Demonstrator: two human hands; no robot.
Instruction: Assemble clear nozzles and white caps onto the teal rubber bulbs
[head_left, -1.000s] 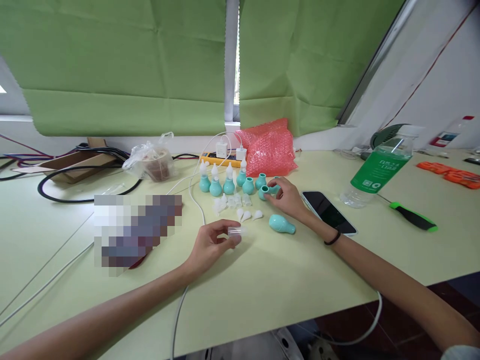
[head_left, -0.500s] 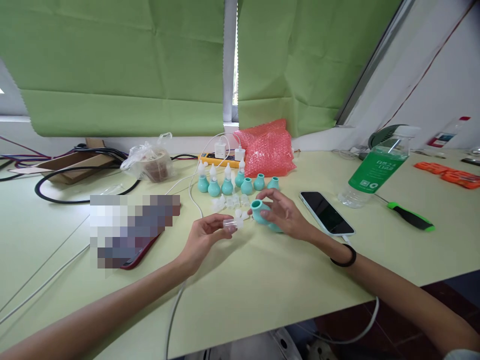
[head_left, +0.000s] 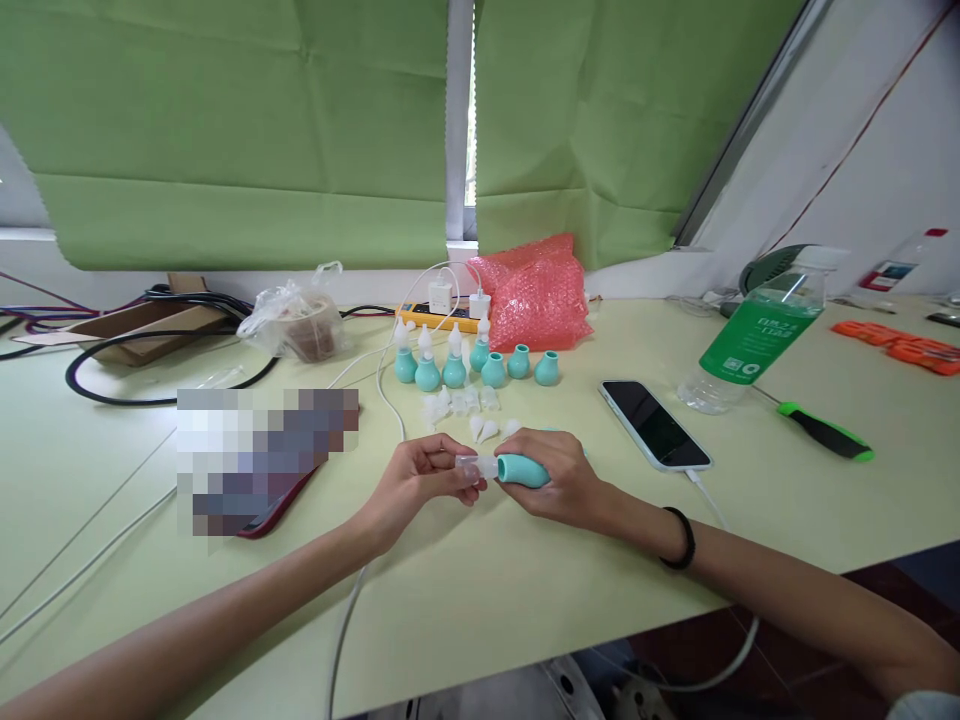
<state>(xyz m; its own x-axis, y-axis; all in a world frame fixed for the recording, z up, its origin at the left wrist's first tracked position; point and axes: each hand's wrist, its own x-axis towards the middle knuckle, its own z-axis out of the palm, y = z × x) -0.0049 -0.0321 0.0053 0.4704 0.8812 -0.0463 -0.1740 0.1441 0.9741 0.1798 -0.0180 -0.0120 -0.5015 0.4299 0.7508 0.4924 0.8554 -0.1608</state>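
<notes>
Between its thumb and fingers my left hand [head_left: 427, 475] pinches a clear plastic tube [head_left: 472, 466]. My right hand [head_left: 566, 475] is wrapped round a teal rubber bulb [head_left: 521, 470], lying on its side with its open neck toward the left. Tube and neck meet end to end; whether the tube sits inside cannot be made out. Beyond the hands stand several teal bulbs [head_left: 493, 371], some topped with clear nozzles [head_left: 454, 342]. Small clear plastic pieces [head_left: 465, 400] and white tips [head_left: 487, 430] lie in front of them. Part of another teal piece shows behind my right hand.
A phone [head_left: 655, 425] on a cable and a tilted-looking bottle [head_left: 757, 335] stand to the right, near a screwdriver [head_left: 825, 430]. Another phone [head_left: 281, 500], partly blurred, lies left. At the back are pink bubble wrap [head_left: 532, 295], a yellow power strip [head_left: 465, 323] and bagged tape [head_left: 307, 330].
My right hand has turned the bulb onto its side and brought it lower, against the tube. My left hand has shifted slightly right with the tube.
</notes>
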